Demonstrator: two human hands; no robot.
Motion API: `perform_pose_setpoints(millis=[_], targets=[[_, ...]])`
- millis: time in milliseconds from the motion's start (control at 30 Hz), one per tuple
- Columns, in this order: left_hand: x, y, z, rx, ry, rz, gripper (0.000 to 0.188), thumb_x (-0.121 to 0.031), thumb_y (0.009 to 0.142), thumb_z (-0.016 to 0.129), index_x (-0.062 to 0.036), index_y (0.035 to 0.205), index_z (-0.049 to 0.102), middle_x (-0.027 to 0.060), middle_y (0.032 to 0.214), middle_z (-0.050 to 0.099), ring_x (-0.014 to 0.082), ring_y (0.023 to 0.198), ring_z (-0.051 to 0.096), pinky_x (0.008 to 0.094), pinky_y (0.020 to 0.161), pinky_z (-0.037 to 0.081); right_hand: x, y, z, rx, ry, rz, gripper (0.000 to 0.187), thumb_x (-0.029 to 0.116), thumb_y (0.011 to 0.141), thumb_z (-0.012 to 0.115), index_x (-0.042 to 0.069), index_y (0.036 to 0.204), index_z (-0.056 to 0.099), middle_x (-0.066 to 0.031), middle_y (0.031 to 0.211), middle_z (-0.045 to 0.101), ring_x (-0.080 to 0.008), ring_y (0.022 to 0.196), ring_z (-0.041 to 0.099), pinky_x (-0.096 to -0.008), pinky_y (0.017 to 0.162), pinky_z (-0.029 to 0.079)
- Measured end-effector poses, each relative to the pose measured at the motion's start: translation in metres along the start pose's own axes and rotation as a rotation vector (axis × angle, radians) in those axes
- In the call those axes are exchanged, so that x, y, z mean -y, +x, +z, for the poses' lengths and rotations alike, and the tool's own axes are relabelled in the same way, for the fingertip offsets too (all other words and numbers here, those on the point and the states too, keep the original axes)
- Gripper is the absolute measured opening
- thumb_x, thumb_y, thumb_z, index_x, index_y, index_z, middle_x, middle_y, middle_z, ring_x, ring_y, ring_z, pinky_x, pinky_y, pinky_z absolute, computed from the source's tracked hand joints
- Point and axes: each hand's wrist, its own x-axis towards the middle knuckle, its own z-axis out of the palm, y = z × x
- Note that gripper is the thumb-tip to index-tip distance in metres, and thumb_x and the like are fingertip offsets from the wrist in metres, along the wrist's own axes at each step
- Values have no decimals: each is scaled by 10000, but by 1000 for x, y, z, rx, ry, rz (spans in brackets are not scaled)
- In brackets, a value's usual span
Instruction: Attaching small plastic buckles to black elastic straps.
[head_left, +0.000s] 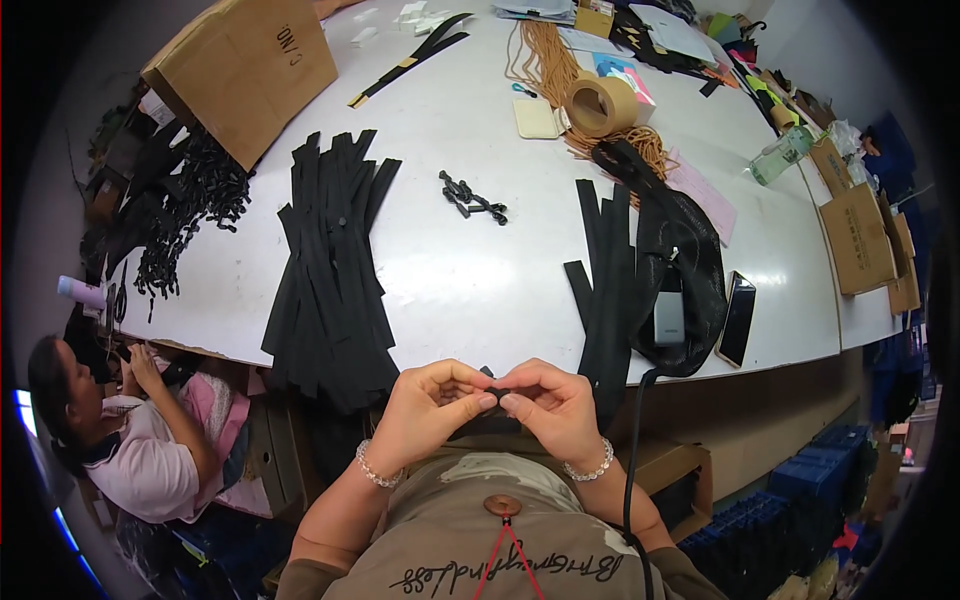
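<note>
At the table's near edge, my left hand (436,405) and my right hand (556,402) meet in front of my body. Thumbs and fingertips of both pinch one small black piece (497,392), mostly covered, so its exact kind is unclear. A thick pile of flat black fabric strips (330,270) lies just beyond my left hand. Beyond my right hand is a smaller stack of similar black strips (607,300). Between the two piles, farther back, sits a small cluster of glossy black toggle-like pieces (468,198).
A black mesh bag (690,240) with a grey device and a phone (737,318) lie right. Farther back are a tape roll (598,106), tan cords (545,60) and a bottle (782,155). A cardboard box (250,75) stands far left; a co-worker (145,440) sits left.
</note>
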Motion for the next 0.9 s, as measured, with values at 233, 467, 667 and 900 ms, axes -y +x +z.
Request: perform_pose_setpoints(millis=[233,467,667,900], targets=[[5,1,7,-26,-75,61,94,7,802,654,27,885,615,46,817,644,80,751,605,206,681,499,7,-1,-1,-44,-69,39,176,-85,787,614,-60,960,593,-83,916,589,-73,776,563,-185,666,473],[10,5,10,-32,-182,47,242,-12,845,600,30,1084,601,11,829,589,62,750,544,198,684,466,-3,0,9,-155,161,77,236,-59,803,610,-53,1025,531,-72,874,572,-86,761,567,-189,653,477],[15,1,8,-63,-185,71,265,-28,854,591,21,1114,596,-8,828,559,60,740,519,200,684,454,-9,-3,-3,-77,129,284,100,-2,842,591,-33,926,547,-43,782,567,-66,645,541,-175,557,441],[12,-2,5,-67,-124,142,237,-30,856,588,26,1086,606,8,878,581,58,765,518,200,701,448,-15,-2,4,-44,20,153,59,24,860,585,-22,894,570,7,704,543,-17,582,444,-165,492,345]])
